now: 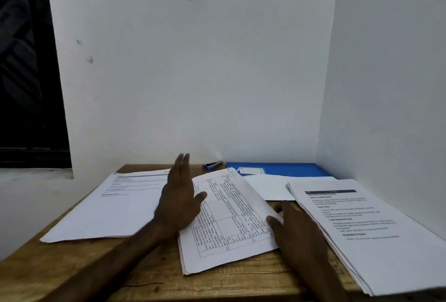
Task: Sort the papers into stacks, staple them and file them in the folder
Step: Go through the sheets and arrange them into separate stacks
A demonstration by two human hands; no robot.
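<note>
Right hand [296, 227] touches middle stack [229, 229], grip unclear; left hand [178, 202] flat, fingers straight.

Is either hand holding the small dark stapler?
No, the small dark stapler lies untouched, far beyond the left hand and right hand.

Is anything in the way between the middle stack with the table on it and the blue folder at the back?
Yes. A blank white sheet lies between the middle stack and the blue folder, covering the folder's near edge. The stack's far corner overlaps that sheet.
</note>
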